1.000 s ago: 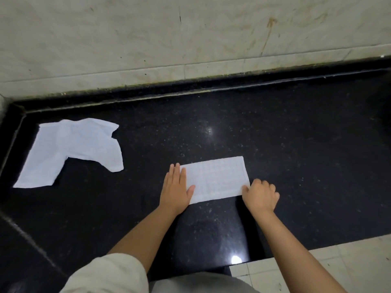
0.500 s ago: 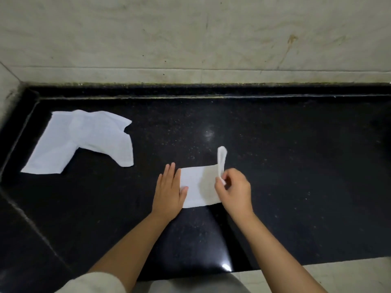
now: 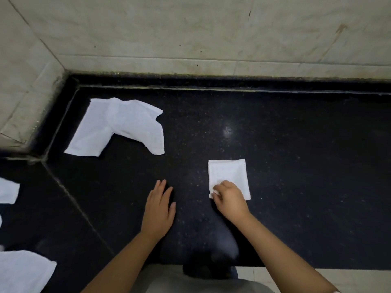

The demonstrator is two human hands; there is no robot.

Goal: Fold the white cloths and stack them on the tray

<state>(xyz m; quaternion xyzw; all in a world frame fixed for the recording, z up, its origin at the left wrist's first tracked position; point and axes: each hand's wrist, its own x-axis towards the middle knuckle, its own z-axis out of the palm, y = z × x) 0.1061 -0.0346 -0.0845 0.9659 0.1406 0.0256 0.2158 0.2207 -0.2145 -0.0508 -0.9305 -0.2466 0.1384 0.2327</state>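
A small white cloth (image 3: 228, 173), folded into a square, lies on the black stone counter (image 3: 296, 166). My right hand (image 3: 229, 200) pinches its near left corner with curled fingers. To the left of it my left hand (image 3: 159, 208) hovers or rests flat on the bare counter, fingers straight, clear of the cloth. A larger unfolded white cloth (image 3: 118, 125) lies rumpled near the back left corner. No tray is in view.
More white cloth shows at the left edge (image 3: 8, 190) and at the bottom left (image 3: 23, 271). A pale tiled wall (image 3: 190, 34) bounds the counter at the back and left. The counter's front edge runs along the bottom, pale floor tiles beyond.
My right hand has brought the cloth's right half over to the left, so the strip is now a square. My left hand has come off the cloth and moved left.
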